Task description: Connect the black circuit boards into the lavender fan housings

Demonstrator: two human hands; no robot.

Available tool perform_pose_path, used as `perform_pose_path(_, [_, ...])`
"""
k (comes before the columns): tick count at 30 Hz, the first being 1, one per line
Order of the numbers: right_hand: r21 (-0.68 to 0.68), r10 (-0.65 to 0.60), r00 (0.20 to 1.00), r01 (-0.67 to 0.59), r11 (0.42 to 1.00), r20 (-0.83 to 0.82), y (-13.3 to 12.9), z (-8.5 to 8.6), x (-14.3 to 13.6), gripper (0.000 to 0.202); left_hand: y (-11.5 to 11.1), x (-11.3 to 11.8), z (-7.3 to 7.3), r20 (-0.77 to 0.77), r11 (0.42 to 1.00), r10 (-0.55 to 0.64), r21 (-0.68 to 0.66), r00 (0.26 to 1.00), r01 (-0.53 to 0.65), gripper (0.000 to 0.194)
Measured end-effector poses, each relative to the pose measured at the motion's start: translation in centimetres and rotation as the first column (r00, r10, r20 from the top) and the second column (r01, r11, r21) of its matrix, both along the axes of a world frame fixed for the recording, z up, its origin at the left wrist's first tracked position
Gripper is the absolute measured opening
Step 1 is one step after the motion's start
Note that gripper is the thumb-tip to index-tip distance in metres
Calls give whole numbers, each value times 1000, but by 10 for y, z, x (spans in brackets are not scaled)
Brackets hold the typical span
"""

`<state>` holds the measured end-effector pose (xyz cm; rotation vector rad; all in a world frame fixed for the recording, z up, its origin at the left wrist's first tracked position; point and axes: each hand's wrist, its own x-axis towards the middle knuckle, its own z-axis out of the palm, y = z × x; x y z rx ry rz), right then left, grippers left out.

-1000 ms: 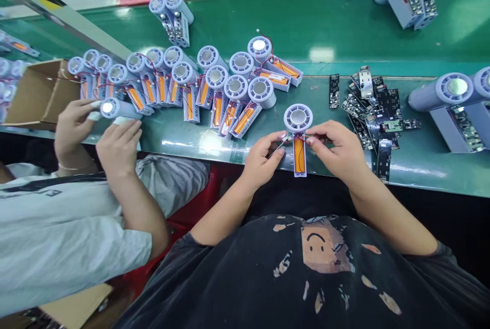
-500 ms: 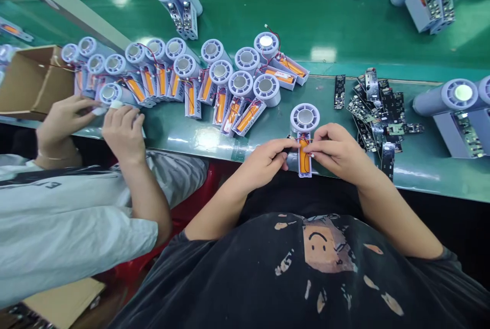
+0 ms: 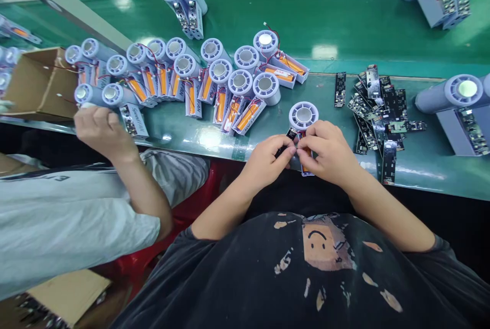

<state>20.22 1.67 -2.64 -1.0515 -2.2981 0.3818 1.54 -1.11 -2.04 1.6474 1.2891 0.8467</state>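
Note:
A lavender handheld fan (image 3: 303,115) lies in front of me, its round head away from me and its open handle toward me. An orange battery (image 3: 305,169) shows in the handle, mostly covered by my fingers. My left hand (image 3: 271,160) pinches a small black circuit board (image 3: 291,134) beside the handle. Over the handle, my right hand (image 3: 325,151) is closed in a pinch, its fingertips meeting those of the left. Thin wires lead toward these fingertips, but what the right fingers grip is hidden.
Several similar fans (image 3: 240,81) stand left of mine, batteries exposed. To the right lies a pile of circuit boards (image 3: 377,109); more fans (image 3: 455,96) stand beyond. At left, a co-worker's hand (image 3: 103,132) is near a fan with a fitted board (image 3: 133,120) and a cardboard box (image 3: 46,84).
My hands have come together over the handle, and the board in my left hand shows more. The co-worker's hands have moved left, uncovering a fan with a fitted board.

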Motion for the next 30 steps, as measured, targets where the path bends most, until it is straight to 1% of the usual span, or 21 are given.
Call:
perform_pose_path(3, [-43, -10, 995, 5, 999, -101, 3, -3, 1, 18, 3, -1, -4, 125, 995, -1, -99, 992, 14, 33])
perform_pose_path(5, [-3, -5, 986, 4, 1000, -165, 4, -7, 2, 14, 6, -1, -7, 246, 983, 29, -180, 969, 17, 41])
perform_pose_path(7, [59, 22, 978, -10, 998, -206, 5, -9, 2, 10, 7, 0, -9, 334, 973, 65, -231, 940, 15, 46])
perform_pose_path(10, [149, 66, 972, -32, 988, -227, 6, -13, 3, 10, 9, 1, -10, 384, 968, 95, -251, 918, 5, 46])
perform_pose_path(12, [199, 71, 967, -22, 980, -243, 7, -15, 3, 10, 10, 1, -10, 397, 966, 110, -259, 911, -4, 45])
perform_pose_path(16, [225, 46, 970, 9, 974, -240, 8, -17, 3, 12, 10, 0, -11, 440, 955, 141, -298, 887, -4, 43])
perform_pose_path(22, [244, 31, 970, 30, 969, -240, 6, -17, 2, 18, 10, 1, -14, 482, 957, 142, -290, 864, 5, 41])
perform_pose_path(26, [239, 13, 977, 39, 970, -212, 6, -17, 2, 25, 11, 1, -16, 513, 968, 106, -248, 852, 29, 36])
perform_pose_path(30, [280, 53, 964, 22, 960, -259, 6, -18, 1, 19, 11, 1, -15, 524, 980, 54, -191, 850, 55, 32])
